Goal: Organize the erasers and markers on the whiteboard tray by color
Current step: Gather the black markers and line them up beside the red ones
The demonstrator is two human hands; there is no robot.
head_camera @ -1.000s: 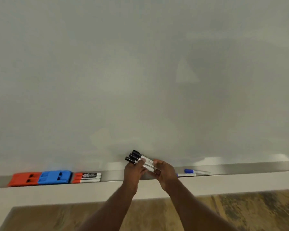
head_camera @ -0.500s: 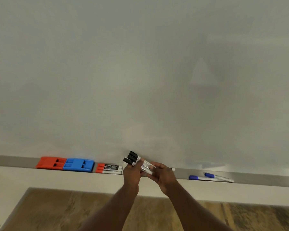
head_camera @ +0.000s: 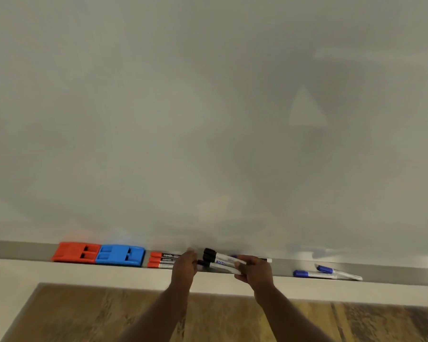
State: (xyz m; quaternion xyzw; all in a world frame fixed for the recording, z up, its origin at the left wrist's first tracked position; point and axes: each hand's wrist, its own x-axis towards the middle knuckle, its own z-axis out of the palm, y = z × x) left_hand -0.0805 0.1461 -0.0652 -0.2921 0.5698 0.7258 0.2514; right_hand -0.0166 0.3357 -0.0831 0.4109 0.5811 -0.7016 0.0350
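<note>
A bundle of black-capped markers (head_camera: 220,261) lies low over the grey whiteboard tray (head_camera: 393,274), caps pointing left. My right hand (head_camera: 256,269) grips their white barrels. My left hand (head_camera: 186,264) touches the capped ends from the left; whether it grips them I cannot tell. Left of the hands sit red-capped markers (head_camera: 162,260), a blue eraser (head_camera: 120,255) and a red eraser (head_camera: 76,252) in a row. Two blue-capped markers (head_camera: 316,273) lie on the tray to the right. A blue cap peeks out behind the bundle.
The blank whiteboard (head_camera: 208,119) fills the view above the tray. Below the tray runs a pale ledge (head_camera: 84,274), then a wood-patterned floor (head_camera: 97,317).
Both hands have lowered the black markers from above the tray down to tray level, just right of the red markers. The view has shifted, so the tray items appear further right.
</note>
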